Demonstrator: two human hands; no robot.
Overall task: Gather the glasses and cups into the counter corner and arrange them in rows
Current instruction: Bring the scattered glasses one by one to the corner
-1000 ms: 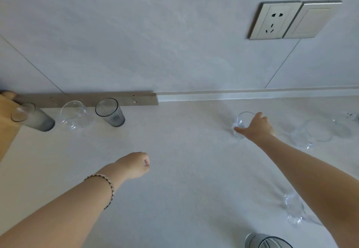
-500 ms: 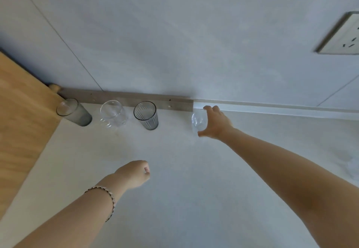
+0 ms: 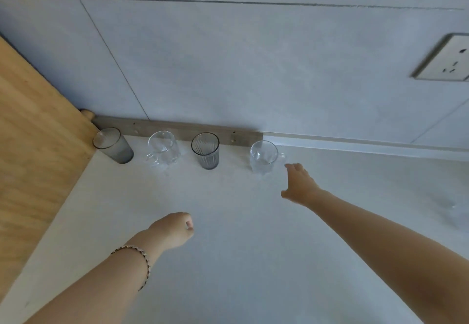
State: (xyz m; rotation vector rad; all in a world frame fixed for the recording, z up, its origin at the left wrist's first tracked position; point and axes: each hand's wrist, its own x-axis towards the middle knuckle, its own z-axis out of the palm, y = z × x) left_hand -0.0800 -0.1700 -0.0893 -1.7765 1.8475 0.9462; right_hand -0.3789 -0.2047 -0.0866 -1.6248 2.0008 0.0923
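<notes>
Pale counter, far-left corner: smoky tumbler, clear mug, ribbed tumbler and second clear mug stand in a row by the wall. Left hand is curled on nothing; right hand hovers just beside that last mug, fingers spread, empty. Glass like this is probably light, slick, breakable — take it round the body or by the handle.

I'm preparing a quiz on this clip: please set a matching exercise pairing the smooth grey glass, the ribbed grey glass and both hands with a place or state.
1 smooth grey glass
2 ribbed grey glass
3 left hand
4 right hand

A fingers curled, holding nothing
B beside the wooden panel
C open, near the rightmost clear mug
D third from the corner

Pairs: 1-B, 2-D, 3-A, 4-C
</notes>
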